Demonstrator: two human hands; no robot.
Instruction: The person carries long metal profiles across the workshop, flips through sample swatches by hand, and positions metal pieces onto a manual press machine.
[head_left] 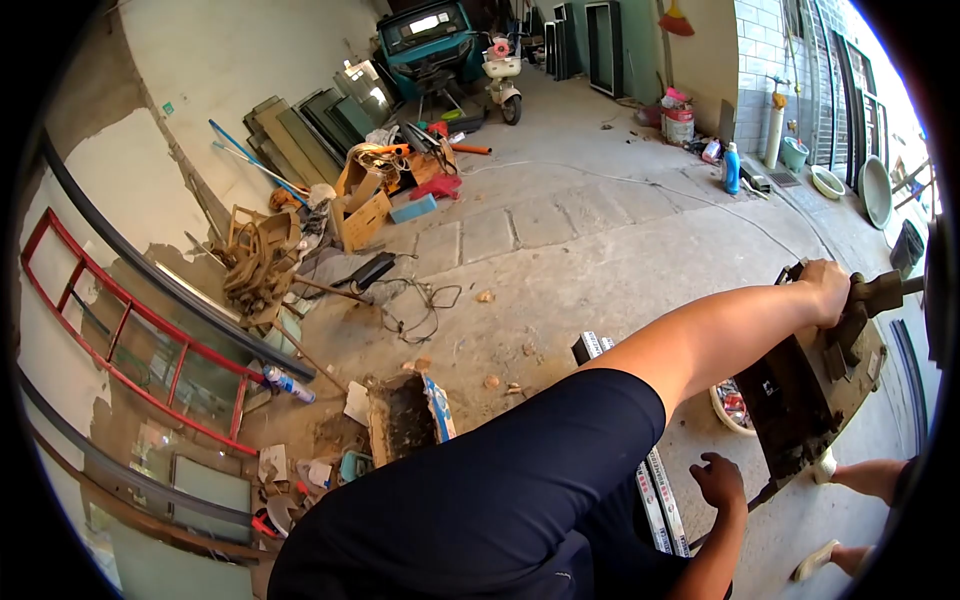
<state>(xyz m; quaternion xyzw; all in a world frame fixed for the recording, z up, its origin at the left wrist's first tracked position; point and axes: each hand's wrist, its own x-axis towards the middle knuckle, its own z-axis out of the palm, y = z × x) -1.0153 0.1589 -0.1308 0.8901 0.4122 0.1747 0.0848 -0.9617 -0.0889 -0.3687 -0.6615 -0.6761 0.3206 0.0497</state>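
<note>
My left arm, in a dark sleeve, stretches across the view. At its end my left hand [826, 291] is closed over the top of a dark metal part on a rusty machine stand [790, 395]. What lies under its fingers is partly hidden. A greasy metal block [876, 293] sits just beside it. Lower down, my right hand [720, 482] hovers near the stand with loosely bent, parted fingers and nothing in it. Long profile bars with white printed film [660, 500] run below and beside it, partly covered by my arm.
A tub of small red and white pieces [733, 405] stands under the stand. Another person's legs [868, 480] are at the right. Cables [425, 305], an open carton [405, 415] and a red frame [120, 325] lie left. A blue bottle [731, 170] stands farther back.
</note>
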